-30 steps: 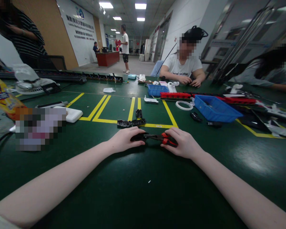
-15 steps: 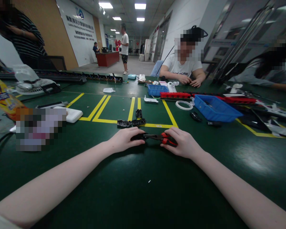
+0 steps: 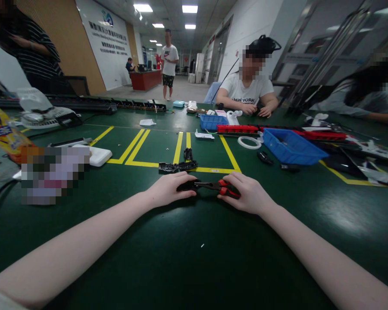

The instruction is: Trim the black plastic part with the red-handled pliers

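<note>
Between thumb and fingers, my left hand [image 3: 170, 188] grips a small black part [image 3: 187, 186] at the middle of the green table [image 3: 194, 262]. My right hand [image 3: 245, 193] is closed on the red handles of a pair of pliers [image 3: 224, 187]. The dark jaws of the pliers point left and meet the black part; exactly where they bite is too small to tell. Just beyond my left hand lie more black parts [image 3: 177, 166], beside yellow tape lines. A tiny white scrap [image 3: 202, 245] lies nearer to me.
Blue trays [image 3: 294, 148] [image 3: 213, 122], a white tape ring [image 3: 249, 143] and red strips [image 3: 237, 128] lie at the right and back. At the left are a white box [image 3: 100, 155], a yellow bottle [image 3: 8, 133] and a white fan [image 3: 42, 112]. A person [image 3: 248, 88] sits opposite.
My hands, the pliers and the black part have hardly moved. The standing person in the background has turned, and the seated person's hands have shifted slightly.
</note>
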`<action>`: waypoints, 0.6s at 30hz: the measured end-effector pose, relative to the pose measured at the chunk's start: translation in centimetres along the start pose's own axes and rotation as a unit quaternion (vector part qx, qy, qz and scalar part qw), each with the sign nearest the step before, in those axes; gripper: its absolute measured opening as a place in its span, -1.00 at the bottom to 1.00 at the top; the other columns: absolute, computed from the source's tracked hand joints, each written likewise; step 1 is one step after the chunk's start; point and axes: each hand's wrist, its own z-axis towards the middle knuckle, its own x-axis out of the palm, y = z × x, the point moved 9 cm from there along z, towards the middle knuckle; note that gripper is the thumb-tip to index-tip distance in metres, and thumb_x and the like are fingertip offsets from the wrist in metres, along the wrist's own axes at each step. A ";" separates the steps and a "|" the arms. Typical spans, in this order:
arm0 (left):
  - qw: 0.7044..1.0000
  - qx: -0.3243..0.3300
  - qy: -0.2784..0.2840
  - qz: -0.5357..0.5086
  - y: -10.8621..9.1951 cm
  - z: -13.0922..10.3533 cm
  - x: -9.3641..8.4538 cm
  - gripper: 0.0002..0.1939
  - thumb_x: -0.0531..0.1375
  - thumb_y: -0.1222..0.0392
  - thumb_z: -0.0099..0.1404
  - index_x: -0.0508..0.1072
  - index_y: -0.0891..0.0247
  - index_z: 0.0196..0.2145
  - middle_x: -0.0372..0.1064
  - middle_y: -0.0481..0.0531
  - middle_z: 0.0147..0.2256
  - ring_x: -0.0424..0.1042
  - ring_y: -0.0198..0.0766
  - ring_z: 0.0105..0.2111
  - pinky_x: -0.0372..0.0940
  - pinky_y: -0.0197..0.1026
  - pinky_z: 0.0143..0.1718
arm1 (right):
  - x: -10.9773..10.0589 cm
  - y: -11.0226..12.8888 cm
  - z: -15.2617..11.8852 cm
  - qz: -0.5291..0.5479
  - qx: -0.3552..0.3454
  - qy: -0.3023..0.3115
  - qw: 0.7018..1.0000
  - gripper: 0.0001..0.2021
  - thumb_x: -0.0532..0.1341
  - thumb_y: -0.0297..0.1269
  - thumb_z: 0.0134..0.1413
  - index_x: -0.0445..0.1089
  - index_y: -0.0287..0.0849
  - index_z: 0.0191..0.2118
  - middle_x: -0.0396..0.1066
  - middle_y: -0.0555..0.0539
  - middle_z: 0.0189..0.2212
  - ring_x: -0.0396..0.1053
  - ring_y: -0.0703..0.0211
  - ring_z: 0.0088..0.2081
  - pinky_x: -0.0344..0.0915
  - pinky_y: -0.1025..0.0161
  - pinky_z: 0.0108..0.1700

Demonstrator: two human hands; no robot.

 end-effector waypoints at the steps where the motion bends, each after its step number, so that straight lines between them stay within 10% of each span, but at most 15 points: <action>1: 1.000 0.001 0.000 0.006 0.0 0.0 0.0 -0.58 0.21 0.08 0.35 0.32 0.21 0.11 0.40 0.07 -0.05 0.44 -0.14 -0.10 0.35 -0.10 -0.08 | 0.0 0.0 0.0 0.000 0.001 0.001 1.000 -0.65 0.24 -0.04 0.09 0.33 -0.22 -0.14 0.42 -0.19 -0.26 0.42 0.02 -0.28 0.39 0.13 -0.30; 18: 1.000 0.015 0.006 0.022 -0.1 0.0 0.1 -0.66 0.13 0.06 0.40 0.34 0.23 0.07 0.41 0.07 -0.09 0.45 -0.15 -0.13 0.36 -0.13 -0.14 | 0.2 -0.1 0.0 -0.003 0.002 0.005 1.000 -0.64 0.23 -0.04 0.10 0.33 -0.22 -0.12 0.43 -0.20 -0.24 0.42 0.02 -0.27 0.39 0.12 -0.28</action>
